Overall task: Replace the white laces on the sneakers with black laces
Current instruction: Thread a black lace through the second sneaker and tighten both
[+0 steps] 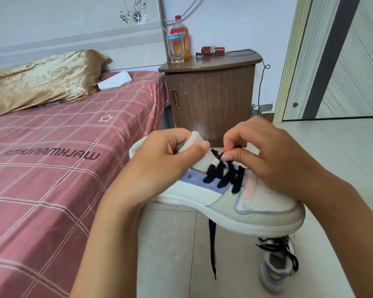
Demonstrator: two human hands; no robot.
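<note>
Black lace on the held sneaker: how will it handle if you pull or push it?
Likely floppy: the black lace hangs limp below the sneaker. Pushing it probably buckles it, so the right hand pinches it close to the eyelets. Its fuzzy look suggests some grip rather than slip. The left hand steadies the tongue.

two sneakers (235, 203) (276, 269), two hands (170, 160) (274, 155), one pillow (41, 80), one bottle (180, 35), one cup (176, 47)
</note>
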